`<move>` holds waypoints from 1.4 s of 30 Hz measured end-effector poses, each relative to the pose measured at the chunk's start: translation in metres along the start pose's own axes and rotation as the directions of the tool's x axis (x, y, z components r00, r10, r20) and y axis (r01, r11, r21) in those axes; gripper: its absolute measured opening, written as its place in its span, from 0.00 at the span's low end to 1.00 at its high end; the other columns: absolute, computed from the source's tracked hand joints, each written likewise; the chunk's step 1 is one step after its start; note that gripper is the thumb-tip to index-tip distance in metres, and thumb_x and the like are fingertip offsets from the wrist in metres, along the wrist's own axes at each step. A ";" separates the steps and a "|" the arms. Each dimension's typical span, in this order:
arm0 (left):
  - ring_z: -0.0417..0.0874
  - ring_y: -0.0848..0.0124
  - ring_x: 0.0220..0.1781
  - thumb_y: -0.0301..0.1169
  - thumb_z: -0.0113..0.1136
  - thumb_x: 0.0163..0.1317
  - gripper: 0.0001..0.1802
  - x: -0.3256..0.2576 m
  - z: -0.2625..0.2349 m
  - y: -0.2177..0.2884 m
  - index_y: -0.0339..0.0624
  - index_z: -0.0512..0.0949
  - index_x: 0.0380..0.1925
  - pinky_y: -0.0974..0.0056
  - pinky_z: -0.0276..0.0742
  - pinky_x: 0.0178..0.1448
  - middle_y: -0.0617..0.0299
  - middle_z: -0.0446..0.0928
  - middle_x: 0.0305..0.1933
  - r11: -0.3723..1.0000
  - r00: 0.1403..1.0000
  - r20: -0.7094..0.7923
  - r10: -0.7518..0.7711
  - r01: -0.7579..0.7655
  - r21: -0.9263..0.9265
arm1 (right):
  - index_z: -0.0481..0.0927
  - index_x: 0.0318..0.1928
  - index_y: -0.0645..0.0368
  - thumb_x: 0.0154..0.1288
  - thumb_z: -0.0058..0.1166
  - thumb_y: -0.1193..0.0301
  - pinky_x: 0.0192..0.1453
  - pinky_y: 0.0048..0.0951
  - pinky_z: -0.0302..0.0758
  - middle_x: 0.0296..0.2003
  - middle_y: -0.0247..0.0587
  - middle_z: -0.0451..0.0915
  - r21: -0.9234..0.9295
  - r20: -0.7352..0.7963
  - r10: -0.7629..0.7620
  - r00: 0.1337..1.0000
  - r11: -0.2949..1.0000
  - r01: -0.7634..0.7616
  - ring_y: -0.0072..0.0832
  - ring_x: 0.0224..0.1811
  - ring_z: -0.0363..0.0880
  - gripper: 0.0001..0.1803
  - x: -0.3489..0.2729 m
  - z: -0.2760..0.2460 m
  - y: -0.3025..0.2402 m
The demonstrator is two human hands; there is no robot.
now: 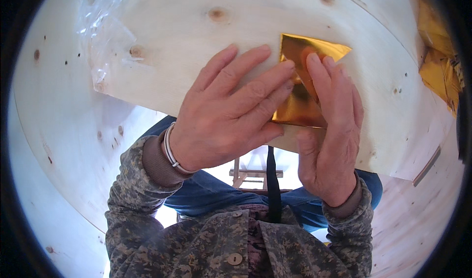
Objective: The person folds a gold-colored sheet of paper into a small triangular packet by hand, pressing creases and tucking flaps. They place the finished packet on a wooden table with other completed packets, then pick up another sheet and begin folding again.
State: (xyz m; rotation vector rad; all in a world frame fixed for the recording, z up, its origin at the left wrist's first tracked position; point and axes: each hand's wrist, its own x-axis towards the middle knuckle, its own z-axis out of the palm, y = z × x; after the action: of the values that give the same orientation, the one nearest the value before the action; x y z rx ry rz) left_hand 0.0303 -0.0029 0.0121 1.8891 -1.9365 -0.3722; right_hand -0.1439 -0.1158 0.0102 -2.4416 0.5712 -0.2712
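Nearest, a camouflage jacket (206,248) with brown ribbed cuffs (158,162) is worn above blue jeans (204,189), and a black strap (273,189) is seen between the jacket and the near edge of the plywood worktop (177,27). Below that edge, part of a wooden frame (255,173) is glimpsed. The left wrist is circled by a pale bangle (170,147). Just beyond, the left hand (221,116) is held palm down with its fingers straight and spread, two fingertips being laid on the left part of a shiny gold foil sheet (297,103). By the right hand (337,125), turned on its side, the sheet's right part is covered; its fingers are extended close together, the thumb held apart, and nothing is gripped by either hand. The sheet is placed beside the worktop's near edge, right of the middle, and is crossed by a slanting edge or crease. Farther off, crumpled clear plastic film (105,37) is spread at the worktop's left end, and crumpled gold foil (438,79) is seen past its right edge.
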 end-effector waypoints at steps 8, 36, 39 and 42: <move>0.73 0.51 0.68 0.42 0.71 0.51 0.30 -0.004 0.007 0.000 0.40 0.80 0.54 0.44 0.63 0.73 0.57 0.76 0.65 0.999 0.998 -0.053 -0.020 0.018 -0.038 | 0.56 0.73 0.61 0.80 0.34 0.54 0.78 0.43 0.53 0.68 0.47 0.70 -0.043 -0.021 -0.004 1.000 0.999 0.003 0.45 0.74 0.61 0.31 -0.001 0.004 0.006; 0.74 0.54 0.67 0.36 0.65 0.54 0.25 -0.004 0.004 0.000 0.42 0.81 0.53 0.48 0.64 0.73 0.57 0.76 0.65 0.999 0.999 -0.030 -0.023 0.024 0.038 | 0.65 0.69 0.61 0.78 0.38 0.61 0.79 0.48 0.48 0.68 0.50 0.70 -0.145 -0.037 -0.095 0.995 0.985 0.088 0.47 0.72 0.66 0.26 -0.004 0.006 0.005; 0.75 0.56 0.67 0.32 0.62 0.55 0.22 -0.002 0.006 -0.002 0.44 0.82 0.52 0.48 0.63 0.73 0.61 0.77 0.64 0.995 0.999 -0.051 -0.003 0.008 0.096 | 0.65 0.69 0.63 0.78 0.38 0.62 0.78 0.50 0.49 0.67 0.54 0.70 -0.246 0.014 -0.123 0.992 0.961 0.122 0.51 0.72 0.66 0.26 -0.015 -0.001 -0.010; 0.74 0.59 0.68 0.29 0.60 0.57 0.21 -0.001 0.007 -0.001 0.46 0.82 0.53 0.49 0.62 0.74 0.63 0.78 0.64 0.991 0.998 -0.051 -0.020 0.027 0.133 | 0.68 0.67 0.62 0.77 0.38 0.58 0.77 0.52 0.49 0.67 0.54 0.71 -0.244 0.106 -0.064 0.992 0.966 0.089 0.50 0.72 0.66 0.27 -0.030 0.003 -0.032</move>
State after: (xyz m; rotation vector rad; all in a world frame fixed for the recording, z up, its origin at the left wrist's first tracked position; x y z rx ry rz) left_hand 0.0282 -0.0025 0.0056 1.9867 -1.9516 -0.2044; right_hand -0.1593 -0.0775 0.0259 -2.7062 0.4936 -0.1157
